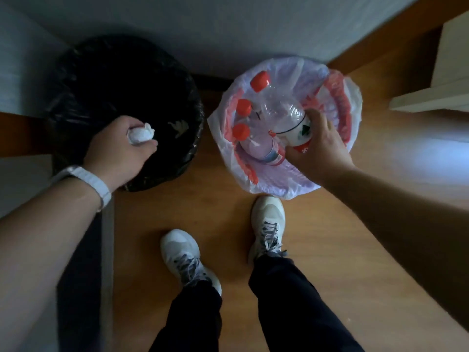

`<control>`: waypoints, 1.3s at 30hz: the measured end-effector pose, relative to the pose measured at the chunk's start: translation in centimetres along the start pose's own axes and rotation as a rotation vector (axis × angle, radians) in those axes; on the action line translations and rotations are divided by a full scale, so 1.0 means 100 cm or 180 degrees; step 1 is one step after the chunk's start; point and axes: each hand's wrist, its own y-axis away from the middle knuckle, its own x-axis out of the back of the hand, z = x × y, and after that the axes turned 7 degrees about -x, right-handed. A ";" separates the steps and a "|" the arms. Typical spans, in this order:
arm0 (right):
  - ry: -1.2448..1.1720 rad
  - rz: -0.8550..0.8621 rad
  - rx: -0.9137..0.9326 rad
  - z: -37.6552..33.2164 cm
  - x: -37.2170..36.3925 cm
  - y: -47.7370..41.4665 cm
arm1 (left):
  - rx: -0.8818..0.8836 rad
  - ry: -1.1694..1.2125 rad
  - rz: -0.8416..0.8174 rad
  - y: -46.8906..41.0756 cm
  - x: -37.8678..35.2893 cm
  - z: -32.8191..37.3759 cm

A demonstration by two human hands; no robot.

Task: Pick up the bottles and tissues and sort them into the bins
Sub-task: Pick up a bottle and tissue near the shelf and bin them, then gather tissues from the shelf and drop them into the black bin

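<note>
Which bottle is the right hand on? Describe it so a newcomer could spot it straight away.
Look at the white-lined bin on the right. Three red-capped bottles lie in it; the right hand grips the base of the top bottle. It alone lies over the other two, its cap farthest from the person, with a white label bearing a green triangle.

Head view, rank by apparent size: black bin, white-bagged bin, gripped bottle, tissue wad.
1. black bin and white-bagged bin: near alike, black maybe slightly bigger, so left unranked.
2. gripped bottle.
3. tissue wad, smallest by far.
</note>
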 end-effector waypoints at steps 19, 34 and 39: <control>0.1044 0.0153 0.0651 -0.100 0.176 0.149 | -0.1646 -0.0666 -0.0203 0.139 0.151 0.154; 0.0955 0.0776 0.0316 -0.151 0.376 0.354 | -0.3440 -0.2155 -0.0127 0.290 0.300 0.326; 0.0838 0.1163 0.0222 -0.123 0.433 0.398 | -0.3731 -0.2256 -0.0045 0.332 0.287 0.398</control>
